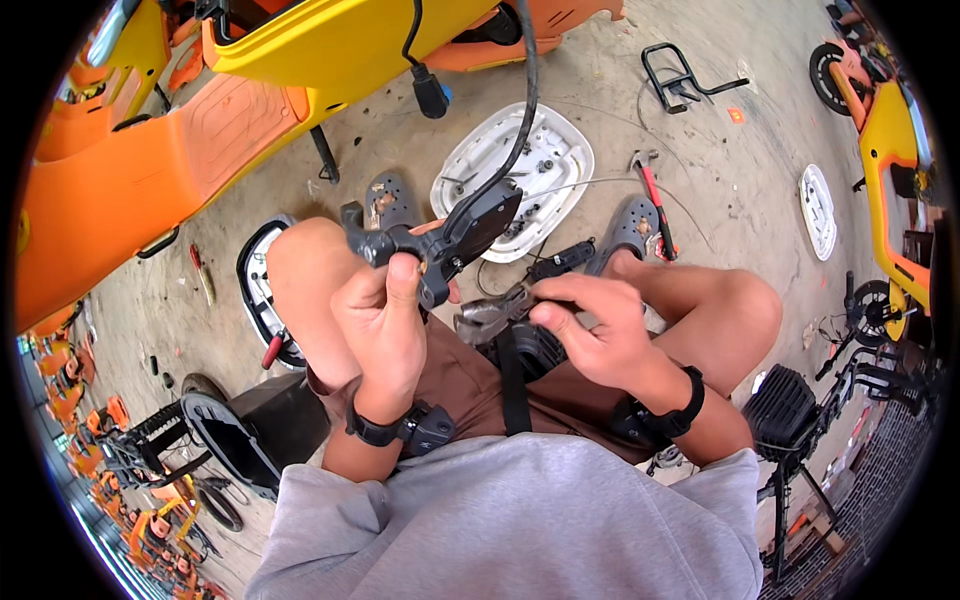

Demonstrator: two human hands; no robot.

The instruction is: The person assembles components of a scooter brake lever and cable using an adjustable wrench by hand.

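My left hand [385,315] is closed around a black bracket-like part [435,245], with the thumb pressed on its side. A flat, dark oval head [487,225] sticks out from that part toward the upper right, and a thick black cable [527,100] runs up from it. My right hand [598,325] grips a pair of pliers [490,315]. Their grey metal jaws point left, just below the black part; I cannot tell whether they touch it. The pliers' handles are mostly hidden in my fingers.
Beyond my feet, a white plastic tray-like cover [447,165] holds several small metal parts. A red-handled hammer [655,200] and a black tubular frame [685,80] lie on the right. Orange-and-yellow vehicle bodywork [240,130] stands upper left. A screwdriver [202,272] lies left.
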